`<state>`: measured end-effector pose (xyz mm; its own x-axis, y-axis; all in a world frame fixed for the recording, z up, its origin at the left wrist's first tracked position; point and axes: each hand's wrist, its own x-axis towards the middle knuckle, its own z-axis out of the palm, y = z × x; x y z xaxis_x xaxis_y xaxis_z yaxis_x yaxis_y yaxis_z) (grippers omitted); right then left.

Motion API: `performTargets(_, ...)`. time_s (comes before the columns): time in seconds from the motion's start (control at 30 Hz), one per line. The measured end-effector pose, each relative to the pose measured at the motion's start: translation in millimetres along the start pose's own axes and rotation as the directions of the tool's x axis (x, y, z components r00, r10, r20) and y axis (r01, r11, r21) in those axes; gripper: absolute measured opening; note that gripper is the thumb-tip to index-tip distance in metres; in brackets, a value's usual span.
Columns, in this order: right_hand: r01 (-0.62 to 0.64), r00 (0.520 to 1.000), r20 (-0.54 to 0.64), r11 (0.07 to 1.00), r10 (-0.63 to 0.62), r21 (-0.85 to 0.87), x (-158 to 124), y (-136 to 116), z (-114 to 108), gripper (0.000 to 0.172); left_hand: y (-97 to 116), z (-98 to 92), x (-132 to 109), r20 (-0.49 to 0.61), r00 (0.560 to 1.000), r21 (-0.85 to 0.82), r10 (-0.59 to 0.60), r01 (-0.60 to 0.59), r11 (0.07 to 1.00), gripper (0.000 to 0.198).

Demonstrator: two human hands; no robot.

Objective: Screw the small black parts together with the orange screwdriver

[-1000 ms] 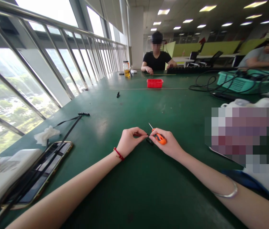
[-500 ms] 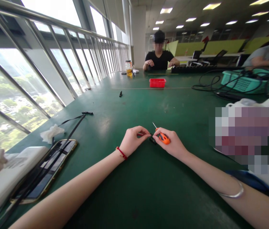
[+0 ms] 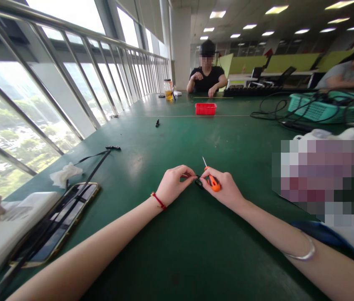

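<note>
Both my hands rest on the green table (image 3: 196, 251), fingertips meeting over a small black part (image 3: 198, 182). My left hand (image 3: 173, 184), a red cord at its wrist, is closed in a pinch on that part's left side. My right hand (image 3: 224, 189) is closed around a small orange-handled screwdriver (image 3: 211, 179), whose thin metal shaft points up and away from me. The right fingertips also touch the black part. What the part is, I cannot make out.
A phone (image 3: 57, 225) with a black strap across it and a crumpled tissue (image 3: 65, 173) lie at the left. A red tray (image 3: 206, 108) stands far ahead, where a person in black sits. Cables and a teal basket (image 3: 321, 106) occupy the right; a railing runs along the left edge.
My hands have barely moved; the screwdriver shaft has tilted slightly more upright. The person at the far end has raised one hand.
</note>
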<state>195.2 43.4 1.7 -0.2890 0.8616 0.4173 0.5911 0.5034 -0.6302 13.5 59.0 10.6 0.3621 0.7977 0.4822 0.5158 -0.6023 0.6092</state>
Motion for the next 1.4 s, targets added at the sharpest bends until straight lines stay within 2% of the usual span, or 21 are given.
performTargets(0.13, 0.001, 1.000, -0.012, 1.000, -0.001, 0.015, 0.3, 0.9, 0.5, 0.013, 0.0, -0.7, -1.1, -0.026, 0.998, 0.057, 0.058, -0.057, 0.997, 0.007)
performTargets(0.43, -0.055, 0.998, -0.015, 0.998, 0.055, 0.023, 1.9, 3.9, 3.2, 0.014, -3.1, -0.5, -3.4, -0.015, 0.988, 0.023, 0.156, -0.155, 0.988, 0.014)
performTargets(1.03, -0.024, 1.000, -0.008, 1.000, 0.024, 0.006, 0.4, 1.6, 2.3, 0.015, -6.2, -1.1, -3.7, 0.013, 0.981, 0.040, 0.194, -0.195, 0.980, 0.012)
performTargets(1.4, -0.034, 0.999, -0.026, 0.998, 0.035, 0.052, 1.7, 2.9, 2.5, 0.014, -5.4, -1.1, -2.7, 0.007, 0.991, 0.057, 0.132, -0.132, 0.990, 0.011)
